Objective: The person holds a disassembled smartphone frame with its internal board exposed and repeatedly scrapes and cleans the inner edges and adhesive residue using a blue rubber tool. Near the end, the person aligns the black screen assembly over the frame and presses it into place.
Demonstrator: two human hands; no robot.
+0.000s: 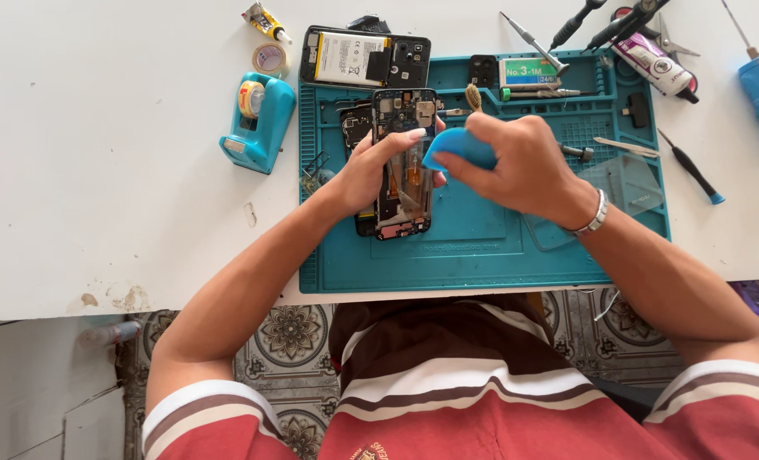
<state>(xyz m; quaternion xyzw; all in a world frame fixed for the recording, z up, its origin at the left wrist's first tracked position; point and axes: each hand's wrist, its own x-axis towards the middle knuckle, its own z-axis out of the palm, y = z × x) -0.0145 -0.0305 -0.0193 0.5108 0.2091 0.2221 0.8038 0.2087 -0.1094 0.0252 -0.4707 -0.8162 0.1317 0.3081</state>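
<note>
Item: opened phone frame [403, 162], circuit boards exposed, lying lengthwise on the left half of a teal repair mat [482, 247] on a white worktop [98, 170]. Left hand [371, 170]: grip closed around the frame's left edge, thumb across its upper part. Right hand [516, 162]: grip pinched on a blue triangular pick [458, 146], whose tip meets the frame's right edge. Adjacent: 1 second opened phone with battery [362, 55] beyond the mat's top edge; 1 teal tape dispenser [258, 119] left of the mat; 1 small tape roll [270, 58]; 1 glue tube [265, 21]; screwdrivers [567, 25] and tweezers [625, 146] at upper right; 1 silver bracelet [594, 217] on the right wrist.
</note>
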